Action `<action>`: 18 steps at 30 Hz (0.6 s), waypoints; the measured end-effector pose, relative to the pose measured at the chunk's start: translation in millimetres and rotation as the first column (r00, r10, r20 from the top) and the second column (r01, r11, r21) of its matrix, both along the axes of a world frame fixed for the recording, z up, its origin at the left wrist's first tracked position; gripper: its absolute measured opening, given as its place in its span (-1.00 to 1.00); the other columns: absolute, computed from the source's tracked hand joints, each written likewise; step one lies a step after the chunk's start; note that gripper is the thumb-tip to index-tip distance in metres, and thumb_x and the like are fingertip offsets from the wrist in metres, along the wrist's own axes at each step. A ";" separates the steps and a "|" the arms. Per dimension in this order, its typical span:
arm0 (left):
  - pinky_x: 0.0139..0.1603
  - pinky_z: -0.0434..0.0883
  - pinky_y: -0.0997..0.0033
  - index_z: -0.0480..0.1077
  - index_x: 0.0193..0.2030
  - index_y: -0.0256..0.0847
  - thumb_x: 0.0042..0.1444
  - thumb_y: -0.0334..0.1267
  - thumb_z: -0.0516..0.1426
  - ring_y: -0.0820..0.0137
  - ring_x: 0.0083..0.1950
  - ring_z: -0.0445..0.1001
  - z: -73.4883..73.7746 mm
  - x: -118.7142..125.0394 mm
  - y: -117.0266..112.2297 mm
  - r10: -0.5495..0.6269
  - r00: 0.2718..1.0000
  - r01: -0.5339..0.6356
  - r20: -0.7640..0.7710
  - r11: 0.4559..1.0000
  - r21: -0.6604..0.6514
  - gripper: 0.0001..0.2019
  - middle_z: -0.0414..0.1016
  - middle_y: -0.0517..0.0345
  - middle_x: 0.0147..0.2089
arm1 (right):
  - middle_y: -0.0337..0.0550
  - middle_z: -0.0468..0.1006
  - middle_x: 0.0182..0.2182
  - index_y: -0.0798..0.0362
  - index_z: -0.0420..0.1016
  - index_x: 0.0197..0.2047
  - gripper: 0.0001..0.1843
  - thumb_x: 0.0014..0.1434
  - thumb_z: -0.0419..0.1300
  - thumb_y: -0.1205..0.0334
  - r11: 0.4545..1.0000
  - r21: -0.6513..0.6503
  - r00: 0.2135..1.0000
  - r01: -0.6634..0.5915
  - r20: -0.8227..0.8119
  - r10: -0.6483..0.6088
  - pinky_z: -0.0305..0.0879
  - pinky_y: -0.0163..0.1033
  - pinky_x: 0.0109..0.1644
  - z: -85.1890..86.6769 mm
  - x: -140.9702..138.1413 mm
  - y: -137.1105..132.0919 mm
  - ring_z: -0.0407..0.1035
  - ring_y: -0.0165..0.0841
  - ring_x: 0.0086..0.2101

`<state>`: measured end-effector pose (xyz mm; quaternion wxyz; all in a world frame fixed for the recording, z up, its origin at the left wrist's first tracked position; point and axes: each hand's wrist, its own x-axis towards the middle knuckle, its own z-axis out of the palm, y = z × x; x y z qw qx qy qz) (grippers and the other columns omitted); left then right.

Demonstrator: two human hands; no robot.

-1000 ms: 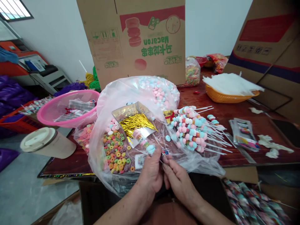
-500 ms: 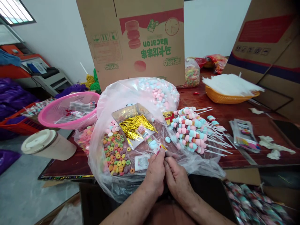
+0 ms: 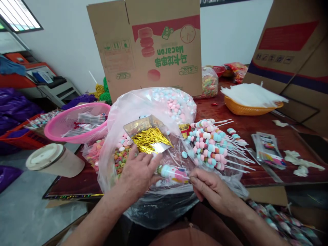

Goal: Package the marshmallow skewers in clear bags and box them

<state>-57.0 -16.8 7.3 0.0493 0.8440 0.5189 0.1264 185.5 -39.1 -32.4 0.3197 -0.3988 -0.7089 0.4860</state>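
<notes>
My right hand (image 3: 211,188) pinches the end of a marshmallow skewer (image 3: 174,173) in a clear printed wrapper, which lies sideways in front of me. My left hand (image 3: 137,171) is open, fingers spread, over the near edge of a tray (image 3: 133,125) of gold twist ties (image 3: 151,139). Its thumb is close to the skewer's far end; whether they touch I cannot tell. Ring-shaped candies (image 3: 120,159) lie partly hidden behind this hand. A stack of unwrapped marshmallow skewers (image 3: 210,143) with white sticks lies to the right.
A clear plastic bag (image 3: 123,106) spreads beneath these things, with loose marshmallows (image 3: 176,106) at its back. Left stand a lidded cup (image 3: 58,160) and a pink basket (image 3: 53,128). Flat printed wrappers (image 3: 268,150) and a yellow basket (image 3: 239,107) are right. A cardboard box (image 3: 166,78) rises behind.
My hands were together at the upright wrapped skewer's lower end. Now they are apart: the left has moved left and opened over the twist ties, and the skewer is tilted sideways in my right hand.
</notes>
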 end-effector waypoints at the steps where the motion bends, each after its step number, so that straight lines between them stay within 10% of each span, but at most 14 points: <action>1: 0.13 0.08 -0.03 0.41 -0.02 -0.15 -0.06 -0.17 0.23 0.02 -0.05 0.40 -5.7 2.8 0.9 -0.044 0.999 0.043 -0.010 0.994 -0.100 -0.59 0.51 -0.10 -0.14 | -0.33 0.28 -0.67 0.02 0.21 -0.49 -0.62 0.32 -0.13 0.07 1.000 0.021 0.999 -0.019 0.031 0.018 0.11 -0.33 -0.45 2.8 1.8 0.4 0.18 -0.46 -0.58; 7: -0.24 0.27 0.39 0.36 -0.08 -0.15 0.18 -0.08 -0.02 0.26 -0.26 0.42 -33.1 23.2 -16.8 -0.027 0.933 0.188 0.358 0.886 -0.423 -0.71 0.50 0.03 -0.26 | -0.30 0.26 -0.59 0.03 0.23 -0.48 -0.65 0.31 -0.12 0.14 0.971 0.226 0.954 -0.076 0.300 0.004 0.03 -0.34 -0.47 13.6 13.5 8.7 0.13 -0.46 -0.54; 12: -0.46 0.24 0.52 0.29 -0.20 -0.18 0.20 -0.04 -0.07 0.47 -0.51 0.31 -33.5 42.6 -26.7 0.223 0.791 0.303 0.570 0.665 -0.682 -0.72 0.36 0.22 -0.44 | -0.28 0.28 -0.57 0.04 0.26 -0.47 -0.69 0.28 -0.10 0.19 0.936 0.321 0.895 -0.147 0.446 -0.013 0.00 -0.31 -0.44 19.3 8.7 22.5 0.14 -0.44 -0.53; 15: -0.57 0.18 0.56 0.24 -0.24 -0.17 0.20 -0.08 -0.09 0.54 -0.61 0.23 -35.6 55.4 -28.9 0.470 0.663 0.299 0.583 0.547 -0.782 -0.77 0.30 0.29 -0.49 | -0.28 0.31 -0.57 0.03 0.33 -0.40 -0.74 0.26 -0.07 0.19 0.959 0.259 0.933 -0.114 0.359 0.014 0.05 -0.33 -0.44 15.3 2.2 29.9 0.16 -0.44 -0.53; 18: -0.62 0.12 0.55 0.21 -0.25 -0.15 0.20 -0.08 -0.12 0.53 -0.62 0.21 -42.0 61.5 -29.4 0.574 0.589 0.221 0.570 0.563 -0.796 -0.78 0.30 0.28 -0.47 | -0.26 0.37 -0.47 0.03 0.36 -0.14 -0.75 0.20 0.04 0.08 0.986 0.106 0.988 0.131 0.067 -0.139 0.16 -0.34 -0.40 2.4 -4.4 29.7 0.23 -0.43 -0.47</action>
